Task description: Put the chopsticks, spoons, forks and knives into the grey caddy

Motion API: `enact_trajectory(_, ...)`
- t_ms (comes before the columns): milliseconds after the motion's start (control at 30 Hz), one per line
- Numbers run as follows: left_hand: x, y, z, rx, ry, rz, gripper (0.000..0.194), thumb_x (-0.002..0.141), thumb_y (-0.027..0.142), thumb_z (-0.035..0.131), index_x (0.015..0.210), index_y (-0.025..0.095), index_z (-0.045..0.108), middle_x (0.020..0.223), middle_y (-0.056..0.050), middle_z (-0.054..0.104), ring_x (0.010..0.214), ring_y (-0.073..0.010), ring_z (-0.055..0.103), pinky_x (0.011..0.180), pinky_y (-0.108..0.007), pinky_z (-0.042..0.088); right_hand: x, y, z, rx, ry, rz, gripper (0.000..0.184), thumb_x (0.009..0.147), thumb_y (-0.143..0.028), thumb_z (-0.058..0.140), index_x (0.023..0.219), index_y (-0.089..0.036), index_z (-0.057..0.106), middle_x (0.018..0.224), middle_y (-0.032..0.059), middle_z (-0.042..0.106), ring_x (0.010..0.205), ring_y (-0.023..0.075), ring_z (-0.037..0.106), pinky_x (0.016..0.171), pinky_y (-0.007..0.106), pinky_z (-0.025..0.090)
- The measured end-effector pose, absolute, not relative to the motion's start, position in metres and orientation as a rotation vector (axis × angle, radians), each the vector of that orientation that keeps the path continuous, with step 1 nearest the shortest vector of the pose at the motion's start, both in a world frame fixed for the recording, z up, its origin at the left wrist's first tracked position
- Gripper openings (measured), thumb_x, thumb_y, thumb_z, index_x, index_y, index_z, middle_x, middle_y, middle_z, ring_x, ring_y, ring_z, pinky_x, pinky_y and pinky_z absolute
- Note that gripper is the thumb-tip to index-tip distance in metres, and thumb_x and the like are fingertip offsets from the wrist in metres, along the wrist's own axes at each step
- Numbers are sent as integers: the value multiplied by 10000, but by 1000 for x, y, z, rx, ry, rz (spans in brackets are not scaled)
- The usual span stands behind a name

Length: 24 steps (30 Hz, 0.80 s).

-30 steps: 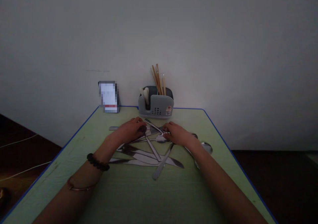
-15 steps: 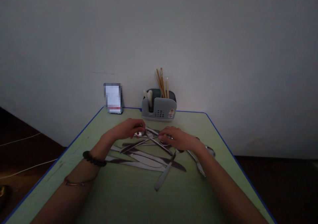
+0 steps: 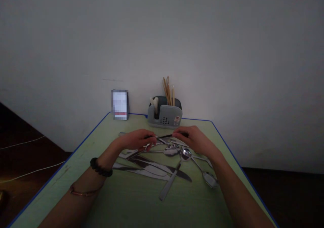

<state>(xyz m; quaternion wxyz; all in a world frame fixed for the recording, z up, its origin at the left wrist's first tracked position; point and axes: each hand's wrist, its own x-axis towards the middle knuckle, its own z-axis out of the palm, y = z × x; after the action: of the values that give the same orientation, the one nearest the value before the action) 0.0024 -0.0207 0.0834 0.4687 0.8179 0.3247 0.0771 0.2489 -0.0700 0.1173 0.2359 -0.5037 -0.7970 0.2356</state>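
Over the far side of a cutlery pile, my left hand (image 3: 141, 139) is closed, its fingers pinching one end of a thin metal piece of cutlery (image 3: 164, 136). My right hand (image 3: 189, 137) is closed on the other end. Its head is hidden by the fingers, so I cannot tell its kind. Beneath lie several table knives (image 3: 152, 169), overlapping and slanted. A spoon (image 3: 186, 153) with a shiny bowl rests right of the middle, beside another spoon (image 3: 171, 150). A further spoon (image 3: 210, 179) lies by my right forearm. One handle (image 3: 169, 184) points toward me.
The pale green table (image 3: 141, 207) has a blue edge. At its back stands a grey holder (image 3: 164, 116) with chopstick-like sticks (image 3: 167, 91) and white-handled items. A phone with a blurred screen (image 3: 120, 105) leans by the wall (image 3: 215, 52). White cables (image 3: 32, 172) hang at left.
Both hands now hold a piece of cutlery level between them. The crossed piece that slanted below the hands has gone from that spot. More spoons show. The view has shifted slightly.
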Motion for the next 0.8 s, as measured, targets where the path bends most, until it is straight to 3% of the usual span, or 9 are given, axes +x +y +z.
enact_trajectory(133, 9, -22, 85, 2046, 817, 357, 342, 906, 465, 383, 807, 164, 511, 651, 19, 557, 501, -79, 412, 470, -186, 341, 246, -67, 114, -1309, -1793, 814, 267, 827, -417, 558, 794, -155, 600, 630, -1, 623, 537, 107, 547, 538, 223, 418)
enact_trajectory(300, 7, -20, 88, 2026, 790, 422, 314, 915, 434, 360, 949, 164, 516, 794, -14, 624, 522, -82, 464, 509, -198, 393, 240, -65, 114, -1154, -1529, 941, 364, 803, -512, 566, 860, -152, 584, 704, 35, 674, 557, 121, 612, 566, 265, 513)
enact_trajectory(467, -7, -10, 82, 2208, 949, 373, 296, 893, 388, 418, 814, 156, 586, 736, -19, 670, 520, -101, 518, 527, -214, 389, 237, -76, 141, -1160, -1497, 566, 306, 841, -465, 552, 846, -164, 604, 688, 27, 678, 589, 128, 633, 602, 274, 538)
enact_trajectory(633, -13, 2, 74, 2376, 1209, 553, 376, 905, 387, 395, 691, 156, 601, 579, -2, 574, 525, -124, 480, 538, -244, 342, 224, -73, 190, -1146, -1603, 125, 218, 881, -380, 523, 858, -181, 611, 683, 4, 671, 594, 115, 627, 618, 256, 512)
enact_trajectory(700, -11, 5, 71, 2406, 1286, 683, 353, 912, 382, 382, 741, 155, 591, 633, -13, 574, 583, -141, 508, 579, -260, 376, 214, -62, 207, -1136, -1757, -2, 221, 894, -362, 499, 861, -177, 617, 698, 6, 668, 619, 113, 625, 628, 247, 490)
enact_trajectory(800, -7, 7, 67, 2392, 1364, 909, 258, 900, 343, 416, 966, 141, 563, 889, -62, 594, 703, -155, 560, 699, -303, 452, 197, -38, 223, -1138, -1962, -161, 235, 915, -323, 462, 903, -153, 625, 757, 25, 673, 696, 120, 625, 680, 247, 453)
